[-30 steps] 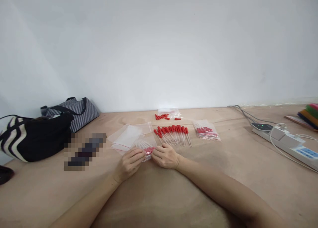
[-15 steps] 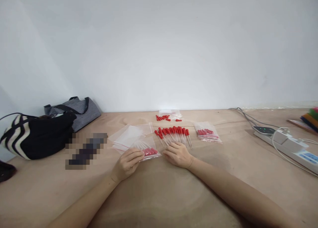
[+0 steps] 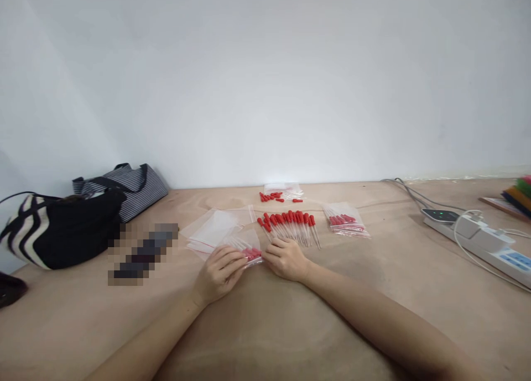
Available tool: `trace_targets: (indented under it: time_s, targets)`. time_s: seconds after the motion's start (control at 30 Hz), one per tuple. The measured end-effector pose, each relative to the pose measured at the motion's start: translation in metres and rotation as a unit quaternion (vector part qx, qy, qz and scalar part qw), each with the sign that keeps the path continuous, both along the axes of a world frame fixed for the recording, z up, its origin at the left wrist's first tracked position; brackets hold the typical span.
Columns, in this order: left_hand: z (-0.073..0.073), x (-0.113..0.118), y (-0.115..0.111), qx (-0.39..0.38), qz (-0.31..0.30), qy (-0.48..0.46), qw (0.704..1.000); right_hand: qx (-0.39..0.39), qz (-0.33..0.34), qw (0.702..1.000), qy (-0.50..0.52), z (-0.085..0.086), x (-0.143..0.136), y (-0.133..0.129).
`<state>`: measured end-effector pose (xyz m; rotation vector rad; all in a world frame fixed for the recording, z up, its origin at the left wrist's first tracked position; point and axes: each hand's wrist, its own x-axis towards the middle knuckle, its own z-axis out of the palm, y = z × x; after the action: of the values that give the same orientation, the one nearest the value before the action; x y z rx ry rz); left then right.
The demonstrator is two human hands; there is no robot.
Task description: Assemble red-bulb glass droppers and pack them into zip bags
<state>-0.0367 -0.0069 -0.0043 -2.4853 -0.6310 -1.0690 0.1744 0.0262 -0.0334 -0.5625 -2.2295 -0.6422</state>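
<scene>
A clear zip bag [image 3: 254,243] holding several red-capped droppers lies low in front of me. My left hand [image 3: 224,267] is closed on its near left edge, covering part of the red caps. At the bag's right corner, my right hand [image 3: 286,259] is closed with its fingertips pinching the edge. Just beyond that hand a row of loose droppers [image 3: 290,218] with red bulbs is fanned out. Flat bags [image 3: 211,226] are spread behind my left hand. Filled bags [image 3: 346,220] are stacked to the right of the row.
Loose red bulbs [image 3: 270,196] and another clear bag [image 3: 286,189] lie near the wall. Black and striped bags [image 3: 83,226] and a pixelated dark object [image 3: 145,254] are at left. A white power strip [image 3: 493,248] with cables sits at right.
My right hand has moved left onto the bag's right corner. My left hand has slid slightly right along the bag's near edge.
</scene>
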Motion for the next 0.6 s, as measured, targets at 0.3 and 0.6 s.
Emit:
trace_targets:
  time_s: [0.3,0.6]
  targets:
    - [-0.001,0.009,-0.003,0.075,0.033,0.052,0.995,-0.013,0.044,0.997,-0.055,0.0,-0.01,-0.003]
    - [0.006,-0.021,-0.005,0.032,0.031,0.009,0.999,-0.265,0.109,0.947,0.148,-0.003,-0.005,-0.007]
